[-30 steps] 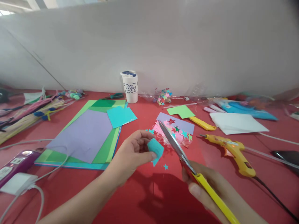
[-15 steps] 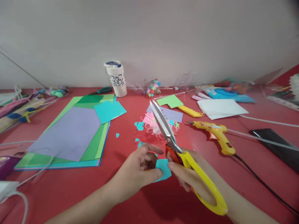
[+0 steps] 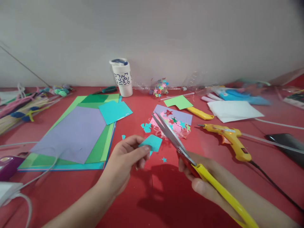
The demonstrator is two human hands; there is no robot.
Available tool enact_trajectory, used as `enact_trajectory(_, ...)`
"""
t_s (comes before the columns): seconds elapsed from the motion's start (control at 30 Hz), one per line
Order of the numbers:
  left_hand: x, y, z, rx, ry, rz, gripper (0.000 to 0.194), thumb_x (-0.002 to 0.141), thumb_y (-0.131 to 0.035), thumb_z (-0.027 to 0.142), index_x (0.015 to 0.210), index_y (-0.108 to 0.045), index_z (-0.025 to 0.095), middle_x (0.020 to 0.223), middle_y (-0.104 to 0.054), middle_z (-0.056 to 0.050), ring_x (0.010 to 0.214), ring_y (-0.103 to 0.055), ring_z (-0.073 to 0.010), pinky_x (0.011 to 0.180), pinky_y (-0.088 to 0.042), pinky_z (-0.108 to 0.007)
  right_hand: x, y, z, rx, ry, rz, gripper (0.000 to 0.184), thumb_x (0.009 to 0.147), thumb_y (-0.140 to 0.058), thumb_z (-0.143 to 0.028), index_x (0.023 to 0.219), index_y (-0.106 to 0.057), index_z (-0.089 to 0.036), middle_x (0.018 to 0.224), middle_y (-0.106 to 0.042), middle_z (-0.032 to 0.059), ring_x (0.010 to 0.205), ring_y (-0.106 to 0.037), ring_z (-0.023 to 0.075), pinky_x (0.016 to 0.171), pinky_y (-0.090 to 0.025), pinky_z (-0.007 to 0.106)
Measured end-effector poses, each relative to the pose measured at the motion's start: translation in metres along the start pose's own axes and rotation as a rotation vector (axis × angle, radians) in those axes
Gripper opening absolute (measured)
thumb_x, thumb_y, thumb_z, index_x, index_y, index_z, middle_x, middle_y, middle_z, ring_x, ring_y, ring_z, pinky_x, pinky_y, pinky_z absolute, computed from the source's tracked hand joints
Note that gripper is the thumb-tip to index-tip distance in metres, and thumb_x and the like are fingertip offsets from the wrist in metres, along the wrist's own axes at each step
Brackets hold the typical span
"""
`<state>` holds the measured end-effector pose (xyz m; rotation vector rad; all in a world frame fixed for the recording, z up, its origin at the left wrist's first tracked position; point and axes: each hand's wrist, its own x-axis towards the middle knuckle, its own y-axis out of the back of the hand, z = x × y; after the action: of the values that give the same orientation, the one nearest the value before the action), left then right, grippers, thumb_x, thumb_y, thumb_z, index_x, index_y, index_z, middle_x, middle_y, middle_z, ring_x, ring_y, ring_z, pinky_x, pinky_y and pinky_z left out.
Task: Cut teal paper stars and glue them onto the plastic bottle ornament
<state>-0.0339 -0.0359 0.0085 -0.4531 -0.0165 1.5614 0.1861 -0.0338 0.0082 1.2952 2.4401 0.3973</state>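
Note:
Between thumb and fingers my left hand [image 3: 129,155] pinches a small piece of turquoise paper [image 3: 153,143], raised above the red table. My right hand [image 3: 199,177] is wrapped round the scissors [image 3: 175,142], which have yellow and red handles. Their blades are slightly apart and point away from me, to the right of the paper and not touching it. A small turquoise star [image 3: 164,160] lies on the table between my hands. Turquoise scraps [image 3: 146,127] lie beyond the held paper, beside a pile of coloured stars and clear pink strands [image 3: 172,125].
Stacked coloured sheets [image 3: 71,136] lie on the left, with a turquoise sheet [image 3: 115,112] at their corner. A white tumbler [image 3: 123,79] stands at the back. On the right are a yellow glue gun [image 3: 229,136] with a cord, a yellow cutter [image 3: 200,113] and a dark phone [image 3: 285,145].
My hands have moved apart. My left hand has carried the turquoise paper forward and left; my right hand has moved the scissors to the right. The view has shifted slightly.

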Motion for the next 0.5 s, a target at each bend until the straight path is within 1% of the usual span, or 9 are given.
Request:
enact_trajectory(0.07, 0.0012, 0.0029, 0.0051, -0.010, -0.051, 0.013, 0.016, 0.075, -0.067, 0.025, 0.070, -0.054, 0.017, 0.055, -0.061, 0.004, 0.040, -0.050, -0.0037, 0.040, -0.037, -0.013, -0.0019, 0.0011, 0.0002, -0.039, -0.005, 0.022, 0.054, 0.077, -0.047, -0.076, 0.076, -0.051, -0.022, 0.066, -0.043, -0.0015, 0.057, -0.036, 0.0139, 0.045, -0.027, 0.024)
enact_trajectory(0.13, 0.0018, 0.0041, 0.0075, -0.014, -0.083, 0.005, 0.016, 0.079, -0.064, 0.028, 0.073, -0.052, 0.018, 0.060, -0.065, 0.002, 0.042, -0.057, -0.0081, 0.038, -0.040, -0.016, -0.0030, 0.0011, 0.0001, -0.074, -0.021, 0.046, 0.051, 0.078, -0.048, -0.073, 0.071, -0.049, -0.023, 0.065, -0.044, -0.0003, 0.056, -0.039, 0.0154, 0.044, -0.027, 0.025)
enact_trajectory(0.2, 0.0024, 0.0046, 0.0080, -0.017, -0.103, 0.001, 0.015, 0.081, -0.063, 0.028, 0.075, -0.052, 0.019, 0.061, -0.066, 0.002, 0.043, -0.060, -0.0099, 0.037, -0.042, -0.016, -0.0025, 0.0012, 0.0000, -0.117, -0.041, 0.003, 0.048, 0.079, -0.049, -0.071, 0.068, -0.046, -0.024, 0.064, -0.043, 0.0002, 0.057, -0.040, 0.0164, 0.043, -0.028, 0.025)
enact_trajectory(0.27, 0.0030, 0.0049, 0.0079, -0.032, -0.120, 0.028, 0.015, 0.080, -0.065, 0.027, 0.074, -0.053, 0.018, 0.059, -0.065, 0.003, 0.041, -0.058, -0.0079, 0.037, -0.041, -0.015, -0.0006, 0.0014, 0.0000, -0.137, -0.057, -0.059, 0.047, 0.080, -0.048, -0.069, 0.070, -0.046, -0.023, 0.065, -0.041, -0.0002, 0.057, -0.039, 0.0163, 0.044, -0.028, 0.024)
enact_trajectory(0.4, 0.0041, 0.0057, 0.0085, -0.069, -0.134, 0.100, 0.015, 0.074, -0.070, 0.023, 0.071, -0.057, 0.017, 0.057, -0.064, 0.003, 0.039, -0.054, -0.0047, 0.034, -0.034, -0.012, 0.0028, 0.0001, -0.0015, -0.141, -0.090, -0.192, 0.046, 0.084, -0.045, -0.067, 0.075, -0.045, -0.022, 0.066, -0.038, -0.0028, 0.058, -0.034, 0.0137, 0.048, -0.026, 0.024)
enact_trajectory(0.5, 0.0044, 0.0062, 0.0082, -0.066, -0.099, 0.085, 0.014, 0.072, -0.071, 0.023, 0.068, -0.059, 0.016, 0.058, -0.064, 0.003, 0.039, -0.052, -0.0039, 0.034, -0.033, -0.012, 0.0024, -0.0024, -0.0032, -0.136, -0.092, -0.216, 0.048, 0.085, -0.042, -0.068, 0.075, -0.043, -0.021, 0.068, -0.037, -0.0032, 0.060, -0.034, 0.0137, 0.051, -0.026, 0.024)
